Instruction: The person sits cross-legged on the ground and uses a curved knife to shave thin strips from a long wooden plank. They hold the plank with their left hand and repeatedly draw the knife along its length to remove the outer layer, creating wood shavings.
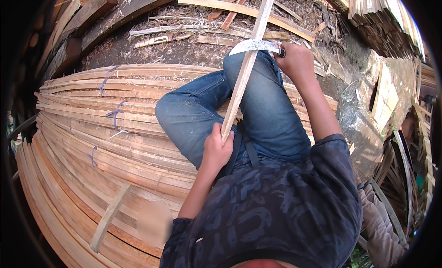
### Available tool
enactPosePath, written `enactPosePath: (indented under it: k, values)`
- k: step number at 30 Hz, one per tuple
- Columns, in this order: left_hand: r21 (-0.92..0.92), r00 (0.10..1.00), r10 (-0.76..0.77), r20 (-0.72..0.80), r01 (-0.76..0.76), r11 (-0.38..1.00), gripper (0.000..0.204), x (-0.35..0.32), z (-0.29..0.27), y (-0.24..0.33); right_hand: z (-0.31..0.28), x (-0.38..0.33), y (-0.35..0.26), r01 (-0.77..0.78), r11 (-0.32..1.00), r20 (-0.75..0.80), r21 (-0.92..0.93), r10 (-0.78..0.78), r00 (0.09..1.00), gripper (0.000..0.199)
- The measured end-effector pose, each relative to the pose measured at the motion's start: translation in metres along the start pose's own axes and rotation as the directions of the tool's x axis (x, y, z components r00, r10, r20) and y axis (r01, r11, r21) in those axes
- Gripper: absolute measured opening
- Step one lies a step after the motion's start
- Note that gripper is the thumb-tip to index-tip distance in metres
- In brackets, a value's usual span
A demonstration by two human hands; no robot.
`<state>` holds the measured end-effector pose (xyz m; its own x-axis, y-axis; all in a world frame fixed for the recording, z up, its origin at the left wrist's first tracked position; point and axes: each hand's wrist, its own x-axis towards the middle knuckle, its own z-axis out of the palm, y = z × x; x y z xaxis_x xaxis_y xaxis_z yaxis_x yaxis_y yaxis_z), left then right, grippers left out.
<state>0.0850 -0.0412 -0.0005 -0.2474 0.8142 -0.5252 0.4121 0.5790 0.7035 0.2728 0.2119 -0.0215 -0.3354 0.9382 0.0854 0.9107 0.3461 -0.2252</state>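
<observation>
A long pale wooden strip (241,86) slants from my lap over my raised knee and off the top of the view. Its near end is in my left hand (217,148), whose fingers are wrapped around it. Out beyond the knee, my right hand (295,60) grips the dark handle of a curved knife (253,46). The knife's broad, pale, worn blade crosses the strip and appears to touch it. My legs in blue jeans (271,102) are bent beneath the strip.
Long wooden strips (92,125) in bundles, some tied with purple cord (116,113), lie under and left of me. Shavings and offcuts (230,14) litter the ground ahead. Thick timbers (124,17) are at upper left. More strips (382,23) are stacked at upper right.
</observation>
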Motion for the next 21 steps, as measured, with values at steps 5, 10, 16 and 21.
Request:
enactPosePath:
  k: [5, 10, 16, 21]
  values:
    - [-0.066, 0.999, 0.002, 0.051, 0.001, 0.998, 0.019, 0.003, -0.001, -0.001, 0.002, 0.025, 0.036, -0.176, 0.98, -0.107, -0.093, 0.166, 0.98, 0.032]
    - [-0.064, 0.998, 0.054, 0.027, -0.052, 0.997, 0.019, 0.005, -0.002, -0.008, -0.001, 0.058, 0.047, -0.395, 0.918, -0.008, -0.034, 0.395, 0.919, 0.037]
    - [-0.021, 0.996, 0.083, -0.025, -0.083, 0.996, 0.027, 0.002, 0.006, -0.004, 0.021, 0.059, 0.116, -0.581, 0.807, 0.028, 0.109, 0.581, 0.813, 0.046]
    - [0.102, 0.989, 0.147, -0.013, -0.145, 0.984, 0.04, -0.002, 0.009, -0.009, 0.01, -0.006, 0.045, -0.29, 0.953, -0.002, 0.091, 0.291, 0.957, 0.037]
